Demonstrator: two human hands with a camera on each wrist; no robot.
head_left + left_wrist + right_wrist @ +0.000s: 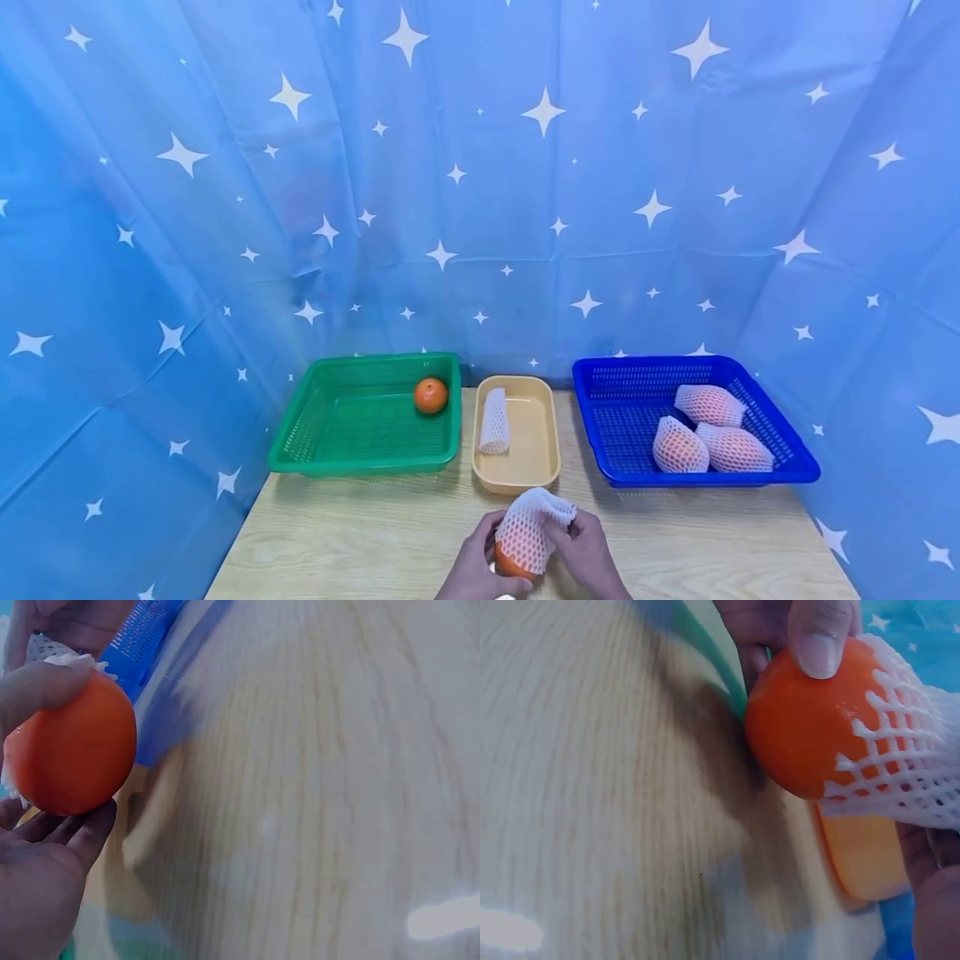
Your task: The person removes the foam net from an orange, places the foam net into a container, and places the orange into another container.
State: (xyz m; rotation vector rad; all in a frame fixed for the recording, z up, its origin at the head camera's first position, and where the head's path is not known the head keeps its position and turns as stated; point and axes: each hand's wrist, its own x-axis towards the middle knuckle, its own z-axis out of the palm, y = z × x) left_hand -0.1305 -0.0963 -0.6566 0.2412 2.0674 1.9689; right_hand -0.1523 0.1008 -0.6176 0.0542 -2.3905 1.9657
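Each grip closed: left hand (472,562) round orange (802,731), right (591,553) pinching net (527,529); head view alone: empty sleeve (494,425).

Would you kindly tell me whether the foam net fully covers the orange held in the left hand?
No, the foam net leaves one side of the orange bare, as the right wrist view shows.

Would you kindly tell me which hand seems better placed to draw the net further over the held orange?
Probably the right hand: it holds the net near its loose end, while the left hand supports the orange at its bare end.
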